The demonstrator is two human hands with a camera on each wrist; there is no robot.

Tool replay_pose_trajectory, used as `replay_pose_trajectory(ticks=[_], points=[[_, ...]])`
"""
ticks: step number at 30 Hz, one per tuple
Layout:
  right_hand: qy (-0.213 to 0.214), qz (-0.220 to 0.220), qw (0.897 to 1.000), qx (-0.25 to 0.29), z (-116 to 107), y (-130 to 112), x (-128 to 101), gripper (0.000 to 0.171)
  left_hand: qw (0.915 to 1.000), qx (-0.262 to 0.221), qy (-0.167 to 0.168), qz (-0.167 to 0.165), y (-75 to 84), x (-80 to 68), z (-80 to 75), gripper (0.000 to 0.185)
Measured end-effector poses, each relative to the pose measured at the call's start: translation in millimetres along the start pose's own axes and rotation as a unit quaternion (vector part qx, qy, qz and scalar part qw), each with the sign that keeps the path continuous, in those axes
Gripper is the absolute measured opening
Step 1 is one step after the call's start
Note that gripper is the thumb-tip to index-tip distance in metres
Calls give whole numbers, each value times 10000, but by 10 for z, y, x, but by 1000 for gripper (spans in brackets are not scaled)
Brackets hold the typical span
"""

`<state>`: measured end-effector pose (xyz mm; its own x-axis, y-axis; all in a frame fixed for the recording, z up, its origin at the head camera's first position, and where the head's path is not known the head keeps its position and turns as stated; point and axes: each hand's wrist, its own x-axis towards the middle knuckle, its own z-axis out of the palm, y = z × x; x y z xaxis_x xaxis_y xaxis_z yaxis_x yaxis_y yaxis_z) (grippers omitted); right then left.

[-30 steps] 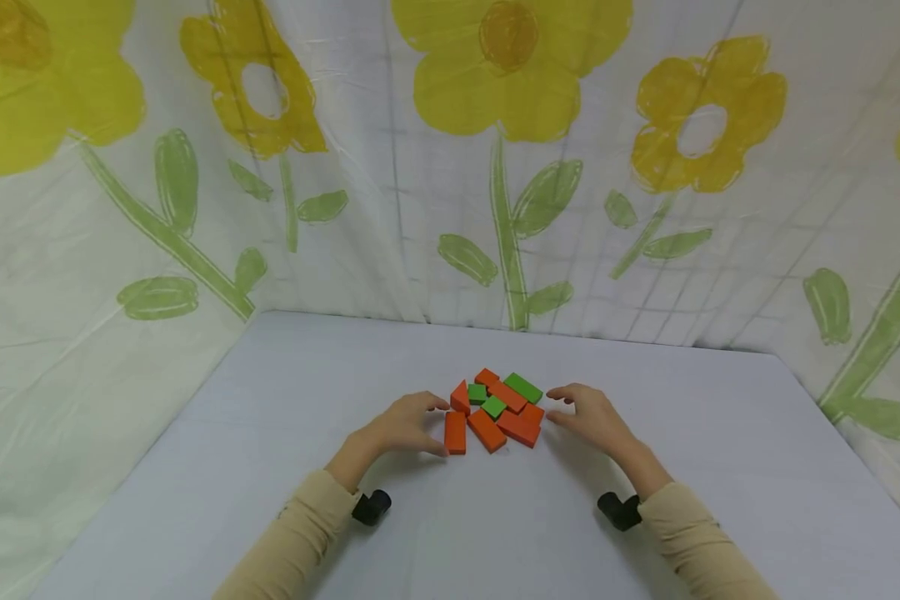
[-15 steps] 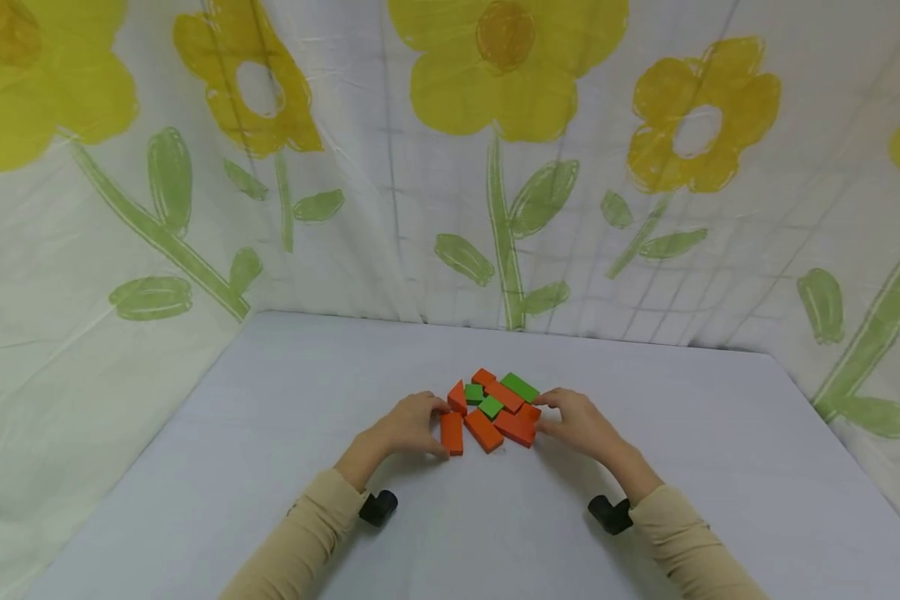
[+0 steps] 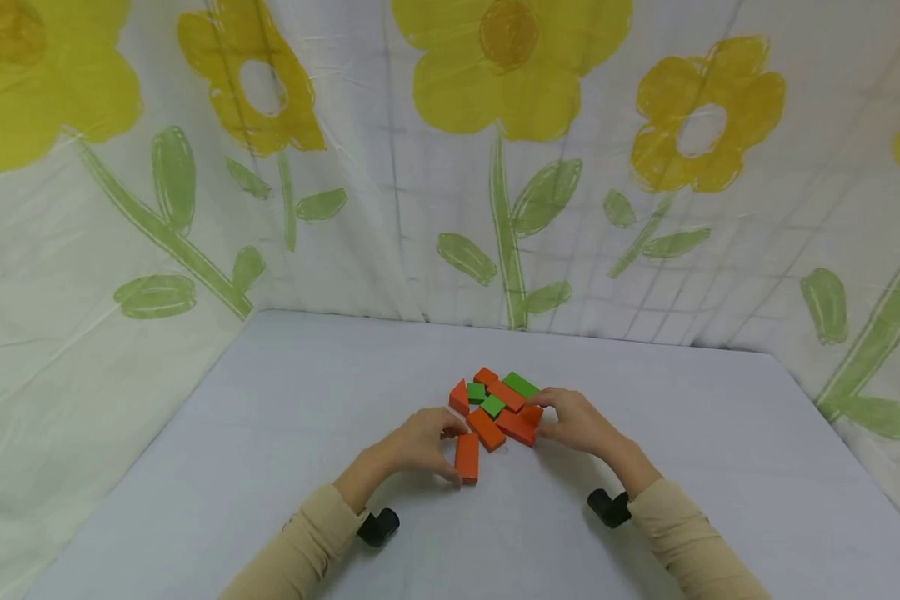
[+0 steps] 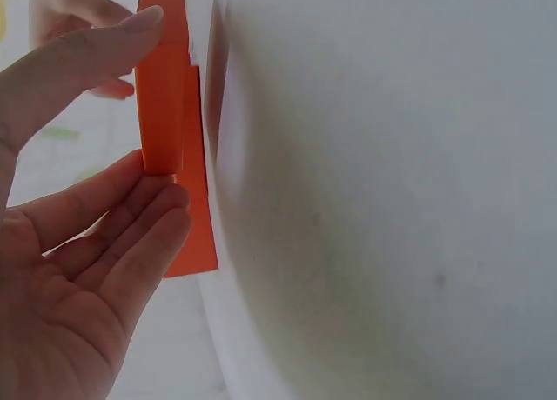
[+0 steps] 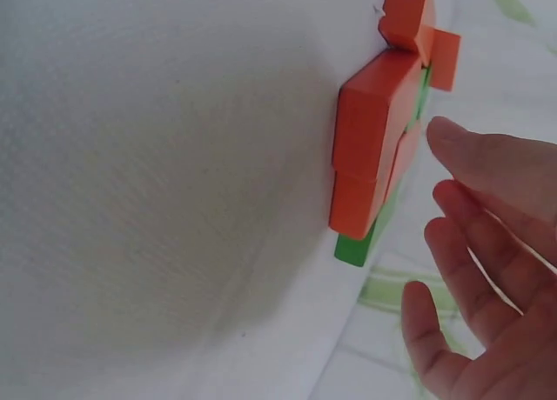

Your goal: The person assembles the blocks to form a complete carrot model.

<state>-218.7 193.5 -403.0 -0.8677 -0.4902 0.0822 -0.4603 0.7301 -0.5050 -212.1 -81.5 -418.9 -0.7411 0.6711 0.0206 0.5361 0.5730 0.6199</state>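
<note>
My left hand [image 3: 420, 442] pinches an orange rectangular block [image 3: 467, 457] by its two ends, thumb at the near end and fingertips at the far one. In the left wrist view this block [image 4: 162, 104] stands out in front of another orange block [image 4: 198, 226]. My right hand [image 3: 579, 423] hovers at the right side of the block cluster, thumb and fingers relaxed and apart. The right wrist view shows its fingers [image 5: 470, 270] beside orange blocks [image 5: 374, 122] and a green block [image 5: 352, 248], with nothing held.
The cluster lies mid-table: an orange triangular block [image 3: 459, 398], small green blocks [image 3: 492, 406], a long green block [image 3: 521, 383] and several orange blocks [image 3: 486, 429], packed closely. A white flower-printed curtain [image 3: 375, 208] hangs behind the white table [image 3: 330, 350].
My left hand has taken hold of the leftmost orange block and drawn it toward me and slightly right, away from the cluster. My right hand has moved left, up to the cluster's edge.
</note>
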Motion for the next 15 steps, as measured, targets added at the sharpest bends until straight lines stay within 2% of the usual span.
replay_pose_trajectory(ticks=[4,9,15], points=[[-337,-263,9988,-243,-5,-33,47,35,10000,73,-50,35,42,-11,30,54],[-808,-742,9916,-692,43,-88,96,47,9998,34,-124,-143,76,-44,58,53],[-839,-1234,9792,-1372,122,-135,139,37,9998,131,-175,-36,109,-60,66,53]])
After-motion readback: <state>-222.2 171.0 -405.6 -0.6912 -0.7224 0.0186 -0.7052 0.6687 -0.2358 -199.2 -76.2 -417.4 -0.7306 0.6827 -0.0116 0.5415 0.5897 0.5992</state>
